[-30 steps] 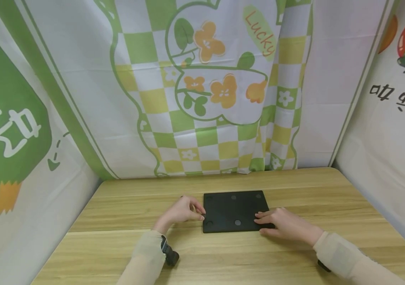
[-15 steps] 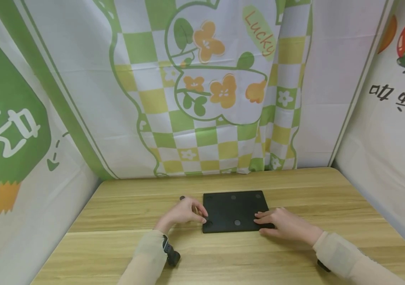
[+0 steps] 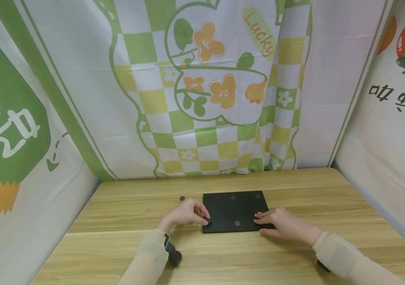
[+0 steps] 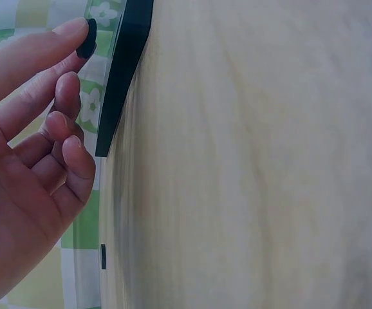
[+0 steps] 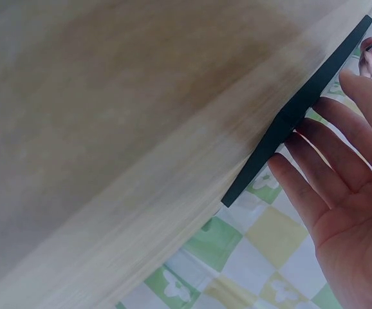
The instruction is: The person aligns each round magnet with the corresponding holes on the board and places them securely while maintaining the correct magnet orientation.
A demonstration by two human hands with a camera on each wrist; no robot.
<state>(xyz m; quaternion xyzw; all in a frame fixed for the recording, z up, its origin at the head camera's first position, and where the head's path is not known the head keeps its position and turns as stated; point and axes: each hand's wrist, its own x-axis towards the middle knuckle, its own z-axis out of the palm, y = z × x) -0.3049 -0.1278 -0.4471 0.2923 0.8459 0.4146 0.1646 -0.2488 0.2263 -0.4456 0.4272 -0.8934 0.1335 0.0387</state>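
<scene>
A flat black rectangular board (image 3: 223, 209) lies on the wooden table, with several round spots or discs on its top. Over its near left corner, my left hand (image 3: 185, 212) pinches a small black disc (image 4: 88, 40) between thumb and forefinger, clear of the surface in the left wrist view. The other fingers of that hand are curled. My right hand (image 3: 283, 224) rests on the board's right side with fingers extended, its fingertips touching the top. A grey round disc (image 3: 237, 223) shows near the board's front edge.
Another small black disc (image 3: 182, 198) lies on the wooden table (image 3: 223, 261), left of the board and behind my left hand. A patterned cloth (image 3: 209, 142) hangs along the table's back edge, with printed cloths on both sides.
My left hand has shifted slightly right and nearer, from the board's left edge to over its near left corner. The disc on the table is now uncovered. My right hand stays put.
</scene>
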